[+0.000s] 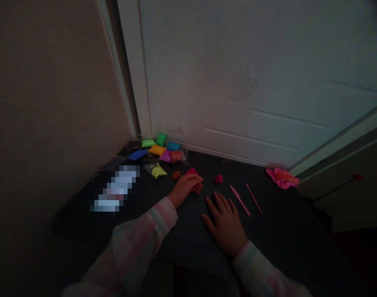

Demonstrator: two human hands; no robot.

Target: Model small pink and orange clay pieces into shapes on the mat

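Left hand [185, 189]: fingers bent, palm side turned away; can't tell if it's pinching anything. Right hand [225, 227]: spread, palm down on the dark table [188, 243]. Both sleeves [135, 243] cut off at the bottom edge.

Pink lump [192, 170] just behind the left hand, its lower part hidden by it. Small pink ball [218, 179] sits apart, beyond the right fingertips; orange-brown ball [176, 175] left of the lump. Right of the right hand: pink knife [240, 201], then thin pink stick [254, 199].

Farther left, yellow packet [158, 171]; behind it a pile of coloured packets [157, 150], overlapping, the darkest hard to make out. Bright rectangle [120, 187] at left is pixelated, content unreadable. Any print on packets too dim and small to read. Ruffled pink piece [283, 178] at the table's far right. White door [201, 74] behind, raised striped hearts [242, 84], top cut off.
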